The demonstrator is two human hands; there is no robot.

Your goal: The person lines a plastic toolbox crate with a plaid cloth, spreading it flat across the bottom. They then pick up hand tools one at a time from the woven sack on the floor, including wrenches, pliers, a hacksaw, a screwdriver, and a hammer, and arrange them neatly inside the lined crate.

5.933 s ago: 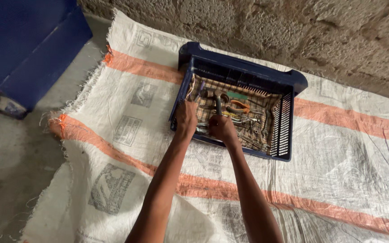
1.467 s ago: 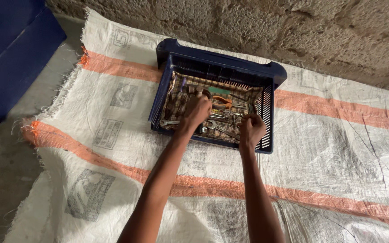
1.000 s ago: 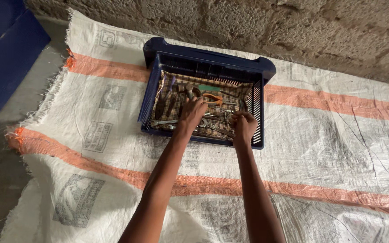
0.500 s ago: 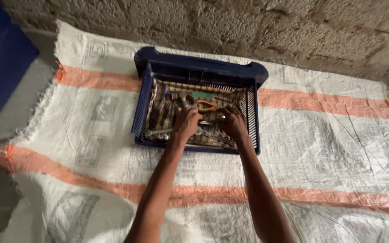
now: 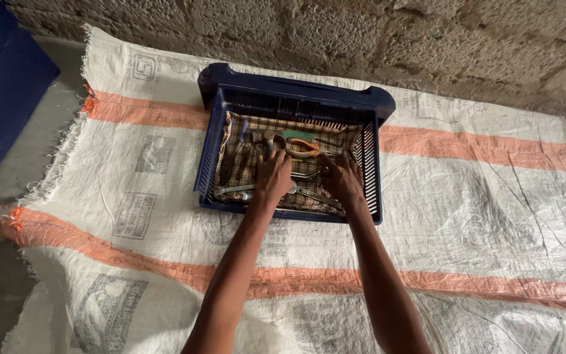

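Both hands down inside the blue crate (image 5: 371, 105), which sits on a white woven sack (image 5: 492, 196) spread over the floor against a rough stone wall (image 5: 427, 39). Crate lined with a checked cloth (image 5: 244, 167); hand tools lie loose on it.

Left hand (image 5: 273, 176) palm-down over the middle of the heap, fingers curled onto grey metal tools; a spanner (image 5: 234, 190) sticks out to its left. Whether it has closed around one piece or only presses on the pile, cannot tell.

Right hand (image 5: 342, 178) beside it, fingers bent into the tools near the crate's right wall; grip likewise hidden by the hand itself, cannot tell.

Orange-handled pliers (image 5: 304, 148) lie just beyond both hands, untouched. A hammer head (image 5: 264, 136) shows at the far left of the heap.

Progress, as a judgement: sorting through the tools is under way; nothing lies outside the crate, all tools remain inside it.

Markings: sack carries two orange bands (image 5: 479, 145) running across it, and faded grey square printed panels (image 5: 133, 215) on the left part, another (image 5: 145, 67) near the far corner. Dark blue bin (image 5: 1, 98) at far left
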